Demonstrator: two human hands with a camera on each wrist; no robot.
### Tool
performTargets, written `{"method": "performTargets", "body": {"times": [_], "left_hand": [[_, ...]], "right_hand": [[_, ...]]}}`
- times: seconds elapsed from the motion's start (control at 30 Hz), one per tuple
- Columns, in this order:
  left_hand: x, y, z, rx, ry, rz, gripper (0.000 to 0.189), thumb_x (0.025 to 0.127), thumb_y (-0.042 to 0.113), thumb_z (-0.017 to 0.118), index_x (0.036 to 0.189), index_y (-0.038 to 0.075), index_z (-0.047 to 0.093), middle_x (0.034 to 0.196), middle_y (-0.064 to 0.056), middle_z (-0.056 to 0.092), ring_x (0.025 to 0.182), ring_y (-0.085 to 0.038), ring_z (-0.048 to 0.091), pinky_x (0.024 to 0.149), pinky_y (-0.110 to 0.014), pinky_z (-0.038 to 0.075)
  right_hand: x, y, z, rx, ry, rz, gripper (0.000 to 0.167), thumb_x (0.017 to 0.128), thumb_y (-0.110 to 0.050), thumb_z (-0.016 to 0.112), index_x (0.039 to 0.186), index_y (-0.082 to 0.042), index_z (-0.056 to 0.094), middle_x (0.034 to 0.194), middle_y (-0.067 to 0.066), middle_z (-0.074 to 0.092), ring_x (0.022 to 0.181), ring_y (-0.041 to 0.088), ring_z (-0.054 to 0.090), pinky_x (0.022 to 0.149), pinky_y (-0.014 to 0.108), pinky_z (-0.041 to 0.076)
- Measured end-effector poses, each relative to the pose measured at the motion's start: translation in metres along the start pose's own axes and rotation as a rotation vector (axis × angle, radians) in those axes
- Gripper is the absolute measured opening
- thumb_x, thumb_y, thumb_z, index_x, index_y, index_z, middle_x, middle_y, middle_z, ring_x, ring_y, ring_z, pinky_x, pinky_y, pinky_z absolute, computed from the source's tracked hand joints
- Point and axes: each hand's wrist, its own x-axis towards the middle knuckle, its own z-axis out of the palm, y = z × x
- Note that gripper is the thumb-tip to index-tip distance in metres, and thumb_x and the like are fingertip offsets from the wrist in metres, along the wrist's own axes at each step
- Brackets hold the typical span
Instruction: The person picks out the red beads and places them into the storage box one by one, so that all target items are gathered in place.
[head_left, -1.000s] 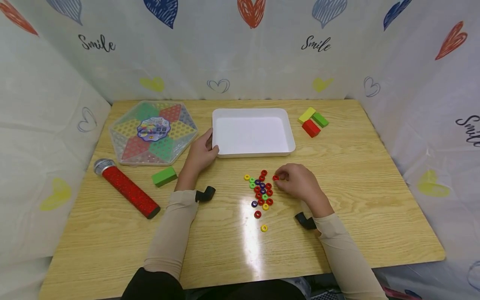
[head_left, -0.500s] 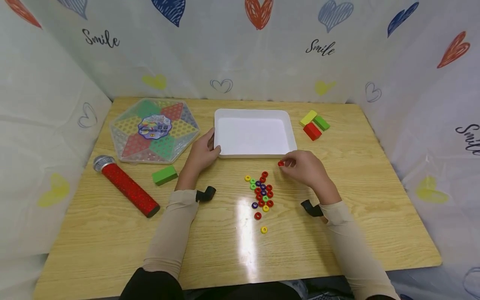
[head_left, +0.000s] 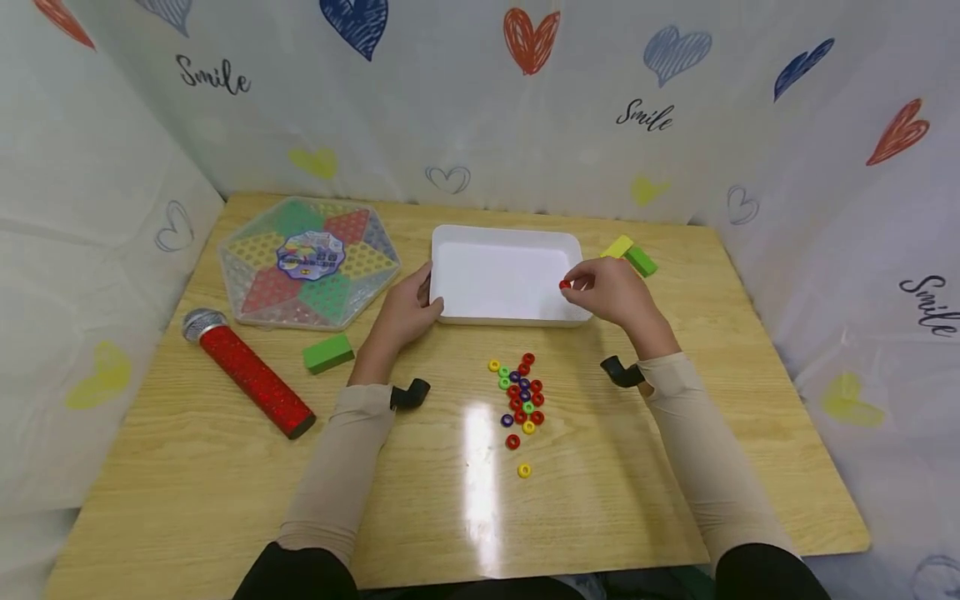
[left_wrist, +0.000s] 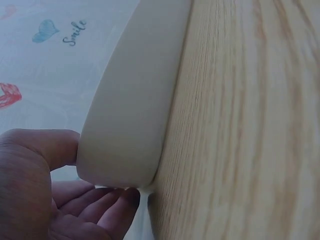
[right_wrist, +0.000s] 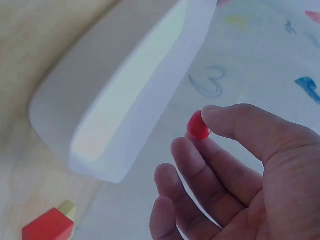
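Centrally, the right hand (head_left: 611, 293) pinched a red ring (head_left: 564, 285) over the white tray's (head_left: 502, 236) lower-right rim, bare tray floor left of it. The left hand (head_left: 405, 312) gripped the tray's left edge, fingertips hidden; behind the right hand, blocks (head_left: 640, 260) showed only partly.

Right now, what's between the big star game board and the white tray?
In the head view, the left hand lies between the star game board and the white tray, gripping the tray's left edge.

Red block (right_wrist: 47, 226) cut by bottom edge; hidden behind right hand (head_left: 611, 292) overhead.
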Motion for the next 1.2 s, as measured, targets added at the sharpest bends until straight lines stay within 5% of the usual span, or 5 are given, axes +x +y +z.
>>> {"method": "performTargets", "body": {"times": [0.3, 0.97, 1.2], "left_hand": [[-0.001, -0.003, 0.000, -0.002, 0.006, 0.019, 0.074, 0.100, 0.013, 0.058, 0.162, 0.006, 0.018, 0.167, -0.012, 0.024, 0.152, -0.021, 0.032, 0.120, -0.033, 0.039], [-0.003, -0.005, -0.004, 0.106, 0.015, 0.072, 0.074, 0.099, 0.014, 0.060, 0.161, 0.003, 0.021, 0.165, -0.016, 0.028, 0.152, -0.025, 0.033, 0.120, -0.036, 0.040], [-0.003, -0.007, -0.004, 0.104, 0.001, 0.088, 0.074, 0.099, 0.014, 0.060, 0.161, 0.002, 0.021, 0.164, -0.017, 0.030, 0.149, -0.026, 0.037, 0.118, -0.038, 0.043]], "right_hand": [[0.036, 0.002, -0.011, 0.018, 0.010, 0.072, 0.028, 0.093, -0.027, 0.069, 0.113, -0.008, 0.077, 0.102, 0.013, 0.071, 0.090, 0.027, 0.063, 0.076, 0.041, 0.054], [0.091, 0.005, 0.017, -0.032, -0.122, 0.196, 0.029, 0.093, -0.023, 0.070, 0.117, -0.008, 0.076, 0.121, 0.013, 0.071, 0.107, 0.029, 0.063, 0.092, 0.046, 0.055], [0.103, 0.004, 0.023, -0.062, -0.178, 0.239, 0.029, 0.093, -0.022, 0.068, 0.117, -0.008, 0.076, 0.117, 0.012, 0.070, 0.100, 0.028, 0.060, 0.086, 0.041, 0.055]]}}
